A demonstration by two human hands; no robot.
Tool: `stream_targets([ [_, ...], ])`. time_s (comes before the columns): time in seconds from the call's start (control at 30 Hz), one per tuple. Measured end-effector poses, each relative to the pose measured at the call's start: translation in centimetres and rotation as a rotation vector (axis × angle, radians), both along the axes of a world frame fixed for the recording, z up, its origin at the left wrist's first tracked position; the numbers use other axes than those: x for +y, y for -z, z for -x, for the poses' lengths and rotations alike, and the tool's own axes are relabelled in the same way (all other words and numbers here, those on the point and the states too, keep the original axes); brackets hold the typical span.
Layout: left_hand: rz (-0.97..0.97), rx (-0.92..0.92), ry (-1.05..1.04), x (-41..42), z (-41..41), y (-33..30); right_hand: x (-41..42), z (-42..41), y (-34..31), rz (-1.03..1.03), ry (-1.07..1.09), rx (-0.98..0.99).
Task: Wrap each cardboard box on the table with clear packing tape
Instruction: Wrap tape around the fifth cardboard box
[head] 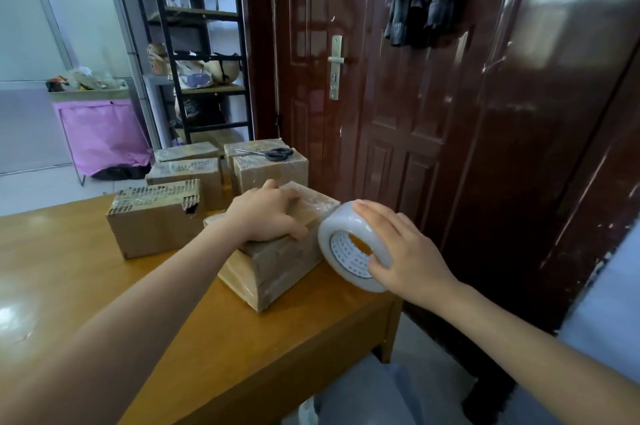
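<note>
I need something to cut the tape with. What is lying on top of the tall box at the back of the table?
A pair of black-handled scissors lies flat on the tall box, blades pointing left. Nothing else shows on its top; its contents are hidden.

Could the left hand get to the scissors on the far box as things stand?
Probably yes. The scissors lie uncovered on top of a far box, just beyond the left hand, which rests on the near box. Nothing stands between them, though the hand would have to let go.
</note>
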State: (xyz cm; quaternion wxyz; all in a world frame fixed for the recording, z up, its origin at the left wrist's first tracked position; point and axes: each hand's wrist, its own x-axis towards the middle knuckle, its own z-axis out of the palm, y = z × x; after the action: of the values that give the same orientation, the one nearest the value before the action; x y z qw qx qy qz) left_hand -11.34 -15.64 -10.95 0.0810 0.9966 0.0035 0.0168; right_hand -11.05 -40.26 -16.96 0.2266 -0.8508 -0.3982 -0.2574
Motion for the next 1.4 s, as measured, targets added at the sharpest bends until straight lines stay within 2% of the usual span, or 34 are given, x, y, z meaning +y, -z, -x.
stream_targets([
  [0.07,0.172,0.055,-0.007,0.0,0.3,-1.1,0.2,0.2,-3.5,-0.032,0.002,-0.049],
  [0.17,0.606,0.144,0.004,0.9,-0.2,-2.8,0.9,0.5,-9.6,-0.113,0.028,-0.052],
  [0.23,0.83,0.329,0.086,1.7,-0.9,-3.1,2.0,0.0,-13.0,-0.11,0.043,-0.018],
  [0.3,0.962,0.516,0.209,1.9,-1.9,-2.6,3.8,-1.3,-15.2,-0.062,0.038,0.026],
  [0.33,0.963,0.537,0.244,1.9,-2.3,-2.3,4.8,-2.1,-15.7,-0.026,0.049,0.044],
  [0.4,0.9,0.443,0.193,2.6,-3.0,-2.1,6.8,-3.7,-15.6,0.032,0.09,0.073],
  [0.47,0.734,0.272,0.111,3.7,-3.3,-2.4,8.3,-5.1,-14.4,0.055,0.121,0.105],
  [0.53,0.552,0.129,0.099,3.8,-2.5,-2.9,9.4,-6.0,-13.0,0.079,0.175,0.058],
  [0.6,0.285,0.046,0.136,2.4,-0.8,-2.9,10.1,-6.3,-11.9,-0.018,0.186,-0.077],
  [0.67,0.048,0.096,0.161,0.4,0.8,-2.3,10.5,-6.3,-10.7,-0.202,0.137,-0.213],
  [0.7,-0.01,0.126,0.146,-0.1,1.3,-1.9,10.5,-6.4,-10.1,-0.294,0.125,-0.281],
  [0.8,-0.042,0.141,0.099,-0.4,1.6,-1.4,10.2,-5.9,-7.0,-0.45,0.122,-0.365],
  [0.9,-0.099,0.163,0.089,-0.5,1.3,-1.4,10.1,-5.1,-3.9,-0.57,0.067,-0.287],
  [1.0,-0.05,0.127,0.058,-0.3,1.2,-1.1,10.3,-4.8,-2.6,-0.587,0.052,-0.236],
  [1.07,-0.019,0.106,0.039,0.1,1.1,-1.0,9.8,-4.9,-3.6,-0.484,0.049,-0.194],
  [1.23,-0.061,0.117,0.02,-0.1,0.8,-0.9,6.1,-3.9,-9.0,-0.014,0.048,-0.072],
  [1.4,-0.069,0.151,0.007,-0.4,1.2,-1.3,1.7,0.4,-13.3,0.207,0.126,0.068],
])
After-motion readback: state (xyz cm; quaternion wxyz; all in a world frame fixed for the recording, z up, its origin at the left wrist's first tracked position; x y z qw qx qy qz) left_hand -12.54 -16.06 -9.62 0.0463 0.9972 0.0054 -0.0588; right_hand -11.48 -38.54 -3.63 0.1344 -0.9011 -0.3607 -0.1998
